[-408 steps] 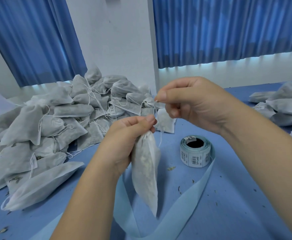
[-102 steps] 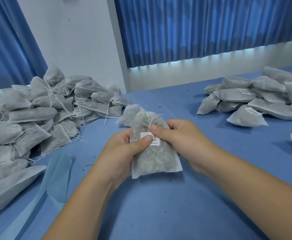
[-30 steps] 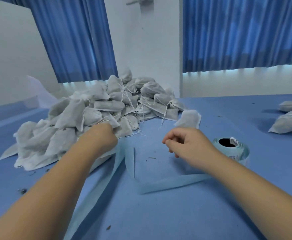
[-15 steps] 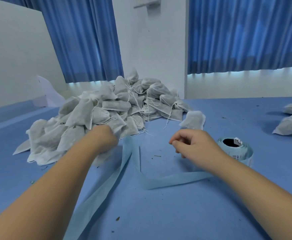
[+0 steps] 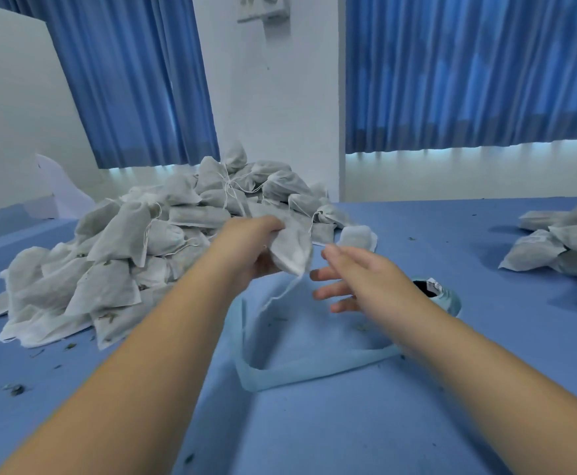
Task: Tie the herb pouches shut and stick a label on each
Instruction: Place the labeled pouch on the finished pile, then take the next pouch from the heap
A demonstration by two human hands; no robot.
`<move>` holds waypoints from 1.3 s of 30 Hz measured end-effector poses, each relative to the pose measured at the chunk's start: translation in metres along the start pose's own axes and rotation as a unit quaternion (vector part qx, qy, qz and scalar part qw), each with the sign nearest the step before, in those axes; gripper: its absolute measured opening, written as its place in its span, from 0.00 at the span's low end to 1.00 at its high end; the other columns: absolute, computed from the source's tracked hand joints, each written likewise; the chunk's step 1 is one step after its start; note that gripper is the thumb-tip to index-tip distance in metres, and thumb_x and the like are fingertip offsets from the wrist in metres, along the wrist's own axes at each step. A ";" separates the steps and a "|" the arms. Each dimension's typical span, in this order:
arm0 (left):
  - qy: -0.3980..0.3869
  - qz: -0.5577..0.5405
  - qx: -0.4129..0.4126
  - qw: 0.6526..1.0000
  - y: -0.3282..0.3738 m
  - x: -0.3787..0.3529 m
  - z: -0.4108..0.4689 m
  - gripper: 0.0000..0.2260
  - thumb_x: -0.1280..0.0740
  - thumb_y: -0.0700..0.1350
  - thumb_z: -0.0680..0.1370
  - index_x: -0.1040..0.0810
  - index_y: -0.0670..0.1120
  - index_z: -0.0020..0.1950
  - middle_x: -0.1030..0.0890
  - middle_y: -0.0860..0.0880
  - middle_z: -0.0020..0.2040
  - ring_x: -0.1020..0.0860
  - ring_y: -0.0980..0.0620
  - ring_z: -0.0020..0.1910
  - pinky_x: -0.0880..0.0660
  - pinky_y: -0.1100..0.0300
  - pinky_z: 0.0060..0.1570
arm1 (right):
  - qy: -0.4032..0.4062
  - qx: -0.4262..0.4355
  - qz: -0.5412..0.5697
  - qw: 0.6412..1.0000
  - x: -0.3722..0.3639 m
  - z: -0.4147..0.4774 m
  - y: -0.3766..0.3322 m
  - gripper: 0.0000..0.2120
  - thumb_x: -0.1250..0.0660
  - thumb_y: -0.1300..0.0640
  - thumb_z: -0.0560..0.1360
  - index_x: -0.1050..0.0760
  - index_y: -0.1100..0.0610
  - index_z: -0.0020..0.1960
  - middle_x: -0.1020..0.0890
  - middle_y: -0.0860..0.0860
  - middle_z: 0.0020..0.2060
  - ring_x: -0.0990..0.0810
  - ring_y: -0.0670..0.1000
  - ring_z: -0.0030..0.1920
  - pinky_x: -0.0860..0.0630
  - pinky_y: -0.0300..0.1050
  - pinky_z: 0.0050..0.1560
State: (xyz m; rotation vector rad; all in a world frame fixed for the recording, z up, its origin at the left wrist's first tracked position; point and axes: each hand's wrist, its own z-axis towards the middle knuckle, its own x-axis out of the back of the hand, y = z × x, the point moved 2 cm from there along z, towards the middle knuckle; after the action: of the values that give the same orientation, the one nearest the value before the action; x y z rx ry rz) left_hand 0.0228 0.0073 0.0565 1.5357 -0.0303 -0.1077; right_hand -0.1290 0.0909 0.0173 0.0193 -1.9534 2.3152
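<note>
While in the left hand [image 5: 246, 250], one pouch [image 5: 292, 250] — right hand [image 5: 365, 279] straight-fingered beside.

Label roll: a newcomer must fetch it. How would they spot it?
Start at the big heap of pouches on the blue table. To its right, behind the right hand, sits the label roll. It alone is round, pale blue, with a dark hole in the middle.

Matt, fibrous non-woven cloth pouches [image 5: 115, 255], thin white string [image 5: 276, 296], smooth glossy backing strip [image 5: 314, 370], matt blue tablecloth [image 5: 314, 433].
</note>
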 end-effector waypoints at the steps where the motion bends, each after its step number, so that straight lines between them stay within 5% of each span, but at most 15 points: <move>1: -0.022 -0.016 -0.005 1.000 -0.002 -0.013 -0.003 0.02 0.34 0.37 0.78 0.22 0.40 0.46 0.20 0.45 0.36 0.20 0.48 0.32 0.22 0.60 0.28 | -0.007 -0.014 0.030 0.999 0.004 -0.002 -0.001 0.13 0.36 0.42 0.76 0.22 0.49 0.54 0.15 0.50 0.48 0.14 0.50 0.44 0.21 0.44 0.42; 4: -0.085 -0.066 -0.018 0.994 -0.008 -0.051 -0.012 0.04 0.36 0.35 0.80 0.22 0.38 0.47 0.18 0.46 0.32 0.19 0.51 0.29 0.22 0.61 0.29 | -0.015 -0.040 0.084 0.996 0.019 -0.011 -0.004 0.17 0.32 0.44 0.74 0.25 0.50 0.59 0.15 0.53 0.48 0.14 0.54 0.44 0.20 0.43 0.40; 9: -0.103 -0.092 -0.009 0.990 -0.024 -0.096 -0.020 0.10 0.37 0.37 0.80 0.22 0.33 0.57 0.19 0.39 0.44 0.20 0.49 0.35 0.22 0.61 0.33 | 0.051 -0.013 0.141 0.989 0.050 -0.018 -0.002 0.08 0.33 0.61 0.77 0.25 0.57 0.56 0.17 0.54 0.35 0.16 0.54 0.37 0.19 0.42 0.38; 12: -0.067 -0.028 -0.047 0.996 -0.036 -0.110 -0.019 0.06 0.33 0.39 0.77 0.23 0.50 0.50 0.18 0.44 0.49 0.19 0.48 0.46 0.21 0.53 0.49 | 0.097 -0.014 0.142 0.985 0.070 -0.020 0.004 0.04 0.38 0.66 0.79 0.24 0.62 0.52 0.20 0.54 0.31 0.18 0.52 0.31 0.21 0.40 0.33; 14: -0.020 0.046 -0.097 0.994 -0.043 -0.110 -0.020 0.14 0.31 0.41 0.76 0.33 0.59 0.45 0.22 0.56 0.47 0.21 0.64 0.45 0.24 0.67 0.51 | 0.109 -0.023 0.128 0.985 0.079 -0.021 0.008 0.05 0.38 0.66 0.79 0.24 0.62 0.47 0.22 0.55 0.31 0.19 0.52 0.29 0.22 0.40 0.31; 16: 0.015 0.161 -0.168 0.972 -0.050 -0.108 -0.025 0.14 0.32 0.43 0.76 0.31 0.60 0.53 0.26 0.60 0.50 0.26 0.71 0.45 0.32 0.74 0.43 | 0.109 -0.033 0.102 0.988 0.084 -0.021 0.010 0.08 0.40 0.66 0.78 0.24 0.61 0.43 0.23 0.54 0.30 0.20 0.52 0.28 0.23 0.41 0.28; 18: 0.048 0.295 -0.250 0.921 -0.054 -0.105 -0.028 0.18 0.34 0.44 0.76 0.27 0.53 0.66 0.27 0.56 0.61 0.28 0.60 0.60 0.35 0.67 0.54 | 0.100 -0.039 0.060 0.992 0.083 -0.019 0.010 0.09 0.41 0.67 0.78 0.26 0.61 0.42 0.24 0.54 0.29 0.22 0.51 0.25 0.26 0.41 0.25; 20: 0.048 0.308 -0.346 0.885 -0.049 -0.104 -0.032 0.17 0.36 0.47 0.78 0.25 0.49 0.67 0.25 0.54 0.65 0.29 0.58 0.65 0.35 0.66 0.63 | 0.086 -0.042 0.002 0.995 0.081 -0.018 0.011 0.09 0.42 0.66 0.78 0.27 0.60 0.40 0.25 0.52 0.28 0.25 0.50 0.22 0.31 0.39 0.21; 22: -0.024 0.223 -0.369 0.902 -0.045 -0.105 -0.037 0.17 0.40 0.53 0.78 0.21 0.50 0.64 0.20 0.57 0.59 0.26 0.64 0.58 0.34 0.73 0.59 | 0.070 -0.041 -0.048 0.996 0.076 -0.017 0.012 0.11 0.43 0.65 0.77 0.29 0.58 0.38 0.26 0.49 0.24 0.31 0.48 0.19 0.37 0.37 0.20; 26: -0.187 0.249 -0.333 0.890 -0.056 -0.115 -0.046 0.24 0.42 0.62 0.76 0.22 0.50 0.64 0.21 0.58 0.54 0.23 0.59 0.51 0.29 0.66 0.56 | 0.048 -0.032 -0.146 0.988 0.070 -0.015 0.012 0.13 0.45 0.65 0.75 0.28 0.57 0.35 0.30 0.44 0.18 0.36 0.45 0.19 0.40 0.36 0.23; 29: -0.184 0.251 -0.329 0.892 -0.060 -0.114 -0.042 0.22 0.42 0.60 0.77 0.20 0.50 0.61 0.20 0.59 0.53 0.23 0.60 0.54 0.30 0.67 0.55 | 0.028 -0.048 -0.148 0.987 0.073 -0.018 0.011 0.11 0.44 0.66 0.74 0.27 0.58 0.37 0.33 0.47 0.21 0.39 0.46 0.21 0.42 0.36 0.23; 33: -0.175 0.242 -0.335 0.894 -0.056 -0.106 -0.042 0.09 0.41 0.60 0.78 0.21 0.62 0.48 0.21 0.66 0.38 0.24 0.65 0.41 0.32 0.71 0.42 | 0.019 -0.028 -0.147 0.989 0.087 -0.024 0.001 0.04 0.33 0.56 0.75 0.19 0.52 0.45 0.37 0.44 0.21 0.41 0.46 0.22 0.43 0.37 0.23; 36: -0.170 0.245 -0.344 0.890 -0.055 -0.102 -0.045 0.07 0.38 0.58 0.78 0.21 0.63 0.46 0.24 0.64 0.33 0.27 0.63 0.34 0.34 0.71 0.37 | 0.029 -0.004 -0.144 0.989 0.101 -0.030 -0.007 0.05 0.31 0.53 0.74 0.18 0.53 0.42 0.33 0.41 0.20 0.38 0.44 0.21 0.40 0.36 0.23; 39: -0.162 0.298 -0.380 0.860 -0.053 -0.101 -0.045 0.08 0.36 0.57 0.77 0.18 0.58 0.46 0.22 0.59 0.37 0.26 0.61 0.39 0.32 0.67 0.39 | 0.070 0.043 -0.209 0.975 0.107 -0.034 -0.011 0.06 0.30 0.54 0.75 0.18 0.52 0.39 0.23 0.45 0.25 0.28 0.40 0.25 0.33 0.31 0.27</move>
State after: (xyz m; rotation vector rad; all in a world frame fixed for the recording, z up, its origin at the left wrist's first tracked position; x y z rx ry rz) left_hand -0.0760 0.0599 0.0070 0.6474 -0.6560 0.1135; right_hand -0.2321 0.1341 0.0313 0.2426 -1.5978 2.0599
